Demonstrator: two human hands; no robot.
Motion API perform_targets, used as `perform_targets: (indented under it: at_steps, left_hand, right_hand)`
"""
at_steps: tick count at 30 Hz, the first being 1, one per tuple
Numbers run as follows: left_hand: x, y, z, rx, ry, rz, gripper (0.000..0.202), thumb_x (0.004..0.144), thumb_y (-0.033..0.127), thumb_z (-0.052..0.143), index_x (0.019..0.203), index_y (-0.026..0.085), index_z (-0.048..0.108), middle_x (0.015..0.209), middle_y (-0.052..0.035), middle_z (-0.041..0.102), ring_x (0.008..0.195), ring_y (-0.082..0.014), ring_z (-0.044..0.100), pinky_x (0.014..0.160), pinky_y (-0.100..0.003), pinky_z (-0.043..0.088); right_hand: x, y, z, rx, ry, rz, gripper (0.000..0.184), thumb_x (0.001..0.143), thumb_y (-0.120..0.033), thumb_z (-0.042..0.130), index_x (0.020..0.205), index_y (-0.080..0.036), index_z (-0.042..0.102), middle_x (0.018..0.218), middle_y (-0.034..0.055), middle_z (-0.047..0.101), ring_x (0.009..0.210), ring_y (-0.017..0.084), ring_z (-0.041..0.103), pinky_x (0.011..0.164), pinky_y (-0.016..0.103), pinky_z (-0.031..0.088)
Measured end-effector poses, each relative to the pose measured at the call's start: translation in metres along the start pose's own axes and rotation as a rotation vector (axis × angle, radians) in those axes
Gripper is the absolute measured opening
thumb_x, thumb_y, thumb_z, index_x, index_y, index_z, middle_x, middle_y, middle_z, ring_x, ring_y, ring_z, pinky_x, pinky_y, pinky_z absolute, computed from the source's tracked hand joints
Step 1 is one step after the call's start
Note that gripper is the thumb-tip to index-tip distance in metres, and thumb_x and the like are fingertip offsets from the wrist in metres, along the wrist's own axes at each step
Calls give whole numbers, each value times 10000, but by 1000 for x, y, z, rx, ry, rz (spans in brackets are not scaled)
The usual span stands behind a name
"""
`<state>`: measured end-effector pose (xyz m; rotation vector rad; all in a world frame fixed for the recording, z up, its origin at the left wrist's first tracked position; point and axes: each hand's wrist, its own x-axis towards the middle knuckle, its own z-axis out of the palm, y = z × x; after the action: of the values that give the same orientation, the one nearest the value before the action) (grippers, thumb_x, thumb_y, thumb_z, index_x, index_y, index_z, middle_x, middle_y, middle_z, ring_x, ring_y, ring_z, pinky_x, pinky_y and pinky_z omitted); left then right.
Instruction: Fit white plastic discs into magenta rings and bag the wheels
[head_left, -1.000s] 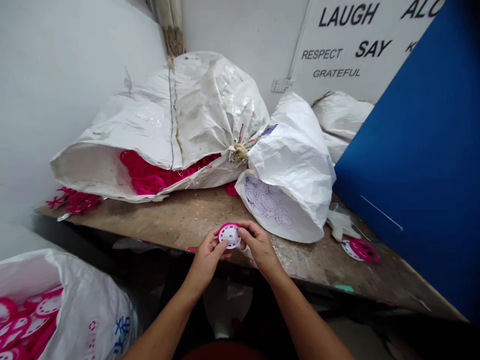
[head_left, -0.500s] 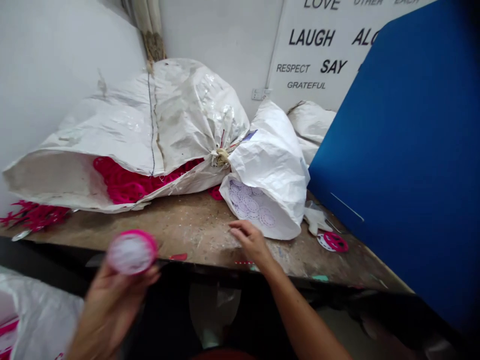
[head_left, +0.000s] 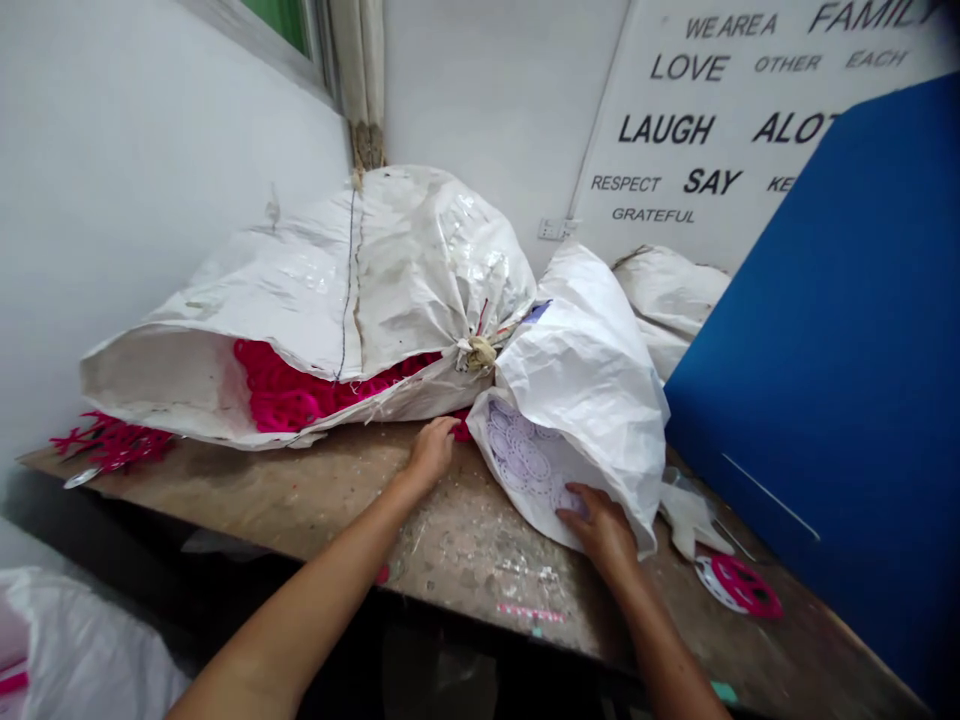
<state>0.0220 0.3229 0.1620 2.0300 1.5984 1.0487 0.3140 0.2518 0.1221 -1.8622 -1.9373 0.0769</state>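
My left hand [head_left: 433, 450] reaches over the worktable with its fingers closed. Their tips are at a pink plastic piece [head_left: 462, 427], mostly hidden beside the sacks. At the mouth of the smaller white sack [head_left: 589, 345] is my right hand [head_left: 604, 528], thumb and fingers curled at a lilac disc [head_left: 571, 497]. More thin lilac discs [head_left: 521, 445] with pierced rims lie inside that sack. A larger white sack [head_left: 277, 270], tied at its right end, lies behind my left hand. Through its long opening, a heap of pink plastic pieces [head_left: 300, 395] shows.
Pink branching pieces [head_left: 112, 440] lie at the left end of the worktable [head_left: 330, 500]. A tall blue panel [head_left: 832, 400] bounds the right side. Beside it sit a white and pink disc pair [head_left: 742, 585] and a translucent plastic piece [head_left: 686, 510]. Another white sack [head_left: 82, 640] stands lower left.
The pink-rimmed round item with white inside has left my left hand and is out of sight. That hand moved forward and right; my right hand moved to the smaller sack's mouth.
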Motion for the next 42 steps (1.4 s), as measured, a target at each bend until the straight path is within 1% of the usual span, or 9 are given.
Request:
perform_targets:
  at_steps: [4, 8, 15, 20, 29, 31, 34, 38, 42]
  left_hand:
    - [48, -3, 24, 86, -112, 38, 391, 784, 136, 515, 1159, 207, 602, 1198, -72, 627, 1111, -237, 560, 974, -366, 413]
    - [57, -9, 29, 175, -181, 22, 374, 731, 242, 632, 1103, 215, 620, 1184, -87, 622, 1089, -281, 564, 935, -401, 426]
    - [-39, -27, -9, 263, -275, 102, 520, 741, 277, 660, 1239, 178, 546, 1299, -103, 548, 1223, -263, 462, 1045, -372, 344]
    - [-106, -34, -27, 312, -177, 191, 462, 798, 321, 624, 1230, 176, 551, 1333, -123, 520, 1261, -293, 421, 1054, -460, 336]
    - [-119, -26, -30, 150, -64, 265, 123, 856, 196, 515, 856, 190, 638, 1166, -103, 611, 1137, -251, 520, 1000, -450, 392]
    - [-124, -13, -28, -7, -18, 180, 108, 849, 205, 516, 823, 186, 619, 1123, -97, 623, 1104, -249, 535, 990, -447, 389]
    - [-137, 12, -24, -457, 46, -149, 147, 856, 305, 516, 806, 178, 571, 1033, -78, 644, 978, -211, 591, 892, -380, 453]
    - [-153, 45, -16, -1184, -62, -593, 236, 802, 391, 603, 889, 187, 522, 930, -43, 664, 794, -148, 641, 739, -284, 510]
    - [-159, 62, -8, -1457, -96, -688, 268, 785, 345, 638, 970, 192, 517, 1002, -65, 669, 843, -162, 659, 785, -315, 518]
  right_hand:
    - [0, 4, 1, 21, -32, -6, 368, 812, -346, 550, 1129, -182, 638, 1133, 86, 626, 1012, 263, 571, 912, 388, 434]
    - [1, 5, -4, 41, -65, -20, 360, 802, -324, 561, 1123, -183, 644, 1133, 80, 630, 1026, 259, 569, 919, 383, 434]
    - [-26, -25, -6, -23, -97, -143, 331, 833, -303, 557, 1124, -175, 648, 1121, 104, 635, 1005, 275, 564, 892, 399, 442]
    - [-39, -57, -2, -70, -96, -267, 365, 785, -256, 625, 1148, -214, 627, 1130, 88, 627, 975, 282, 546, 846, 416, 437]
    - [-39, -48, -1, 137, -13, -138, 419, 782, -322, 581, 1173, -170, 592, 1029, 114, 572, 921, 259, 550, 822, 382, 443]
    - [-40, -43, -5, 258, -5, -74, 375, 783, -343, 568, 1115, -177, 625, 947, 89, 571, 844, 234, 553, 777, 363, 445]
    - [-42, -48, -15, 615, -60, 67, 363, 778, -399, 569, 1046, -163, 635, 790, 38, 564, 682, 176, 535, 642, 303, 444]
    - [-47, -78, -27, 1033, -134, 163, 390, 770, -417, 613, 1069, -167, 611, 750, -1, 573, 598, 120, 507, 582, 254, 430]
    - [-57, -111, -24, 1040, -130, 60, 362, 784, -369, 619, 1102, -196, 627, 778, 8, 591, 614, 120, 524, 619, 266, 456]
